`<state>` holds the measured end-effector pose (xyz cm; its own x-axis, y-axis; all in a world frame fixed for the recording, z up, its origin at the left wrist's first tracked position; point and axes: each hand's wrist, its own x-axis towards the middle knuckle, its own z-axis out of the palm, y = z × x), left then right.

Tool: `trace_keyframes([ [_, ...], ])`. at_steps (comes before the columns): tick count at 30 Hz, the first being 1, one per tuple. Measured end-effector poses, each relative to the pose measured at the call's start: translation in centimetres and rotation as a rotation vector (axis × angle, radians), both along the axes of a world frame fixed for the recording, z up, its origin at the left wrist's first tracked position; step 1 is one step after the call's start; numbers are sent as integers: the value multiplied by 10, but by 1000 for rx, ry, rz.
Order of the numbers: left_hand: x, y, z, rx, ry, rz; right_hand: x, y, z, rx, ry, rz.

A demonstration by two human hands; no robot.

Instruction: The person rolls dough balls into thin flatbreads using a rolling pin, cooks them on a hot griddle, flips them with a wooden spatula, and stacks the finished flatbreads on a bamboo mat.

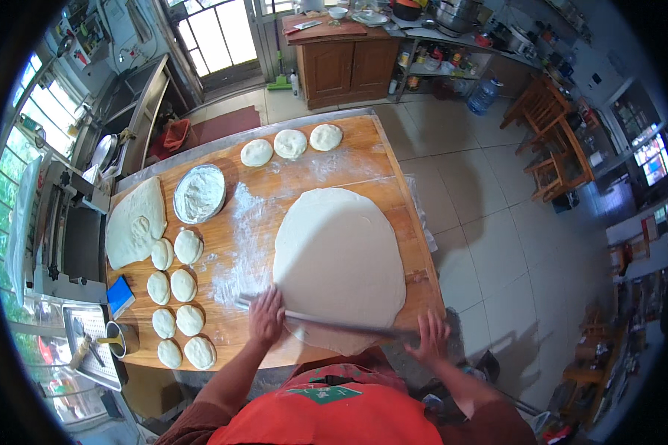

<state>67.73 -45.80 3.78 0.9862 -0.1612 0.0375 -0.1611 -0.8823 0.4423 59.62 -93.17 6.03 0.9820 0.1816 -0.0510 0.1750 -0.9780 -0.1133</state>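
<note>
A long rolling pin (339, 325) lies across the near part of a large, flat, rounded sheet of dough (339, 250). My left hand (266, 316) rests over the pin near its left end, which sticks out past the fingers. At the right end of the pin is my right hand (431, 338), slightly blurred, with the pin running in between thumb and fingers. The sheet's near edge comes past the pin to the board's front edge, close to my red apron (323, 417). White flour (245, 250) is spread on the wooden board (362, 161) left of the sheet.
Several round dough pieces (190, 320) stand in two columns at left; three more (290, 144) sit at the back. A bowl of flour (199, 194), a dough slab (139, 222), a blue scraper (121, 295) and a metal cup (123, 339) are along the left side.
</note>
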Motion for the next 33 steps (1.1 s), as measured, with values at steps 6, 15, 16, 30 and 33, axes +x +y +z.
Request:
trace_keyframes([
  [6, -56, 47, -4, 97, 50, -126, -137, 9, 2, 361, 603, -115],
  [15, 104, -136, 0, 38, -83, -764, -75, 78, -22, 636, 509, -495],
  [16, 115, -178, -1, 88, -90, -820, -77, 74, -35, 674, 430, -548],
  [30, 181, -294, 9, -261, 81, -496, -55, -75, -40, 579, 749, -509],
  [33, 190, -199, 15, 53, 52, -515, -23, -69, -27, 729, 853, -418],
])
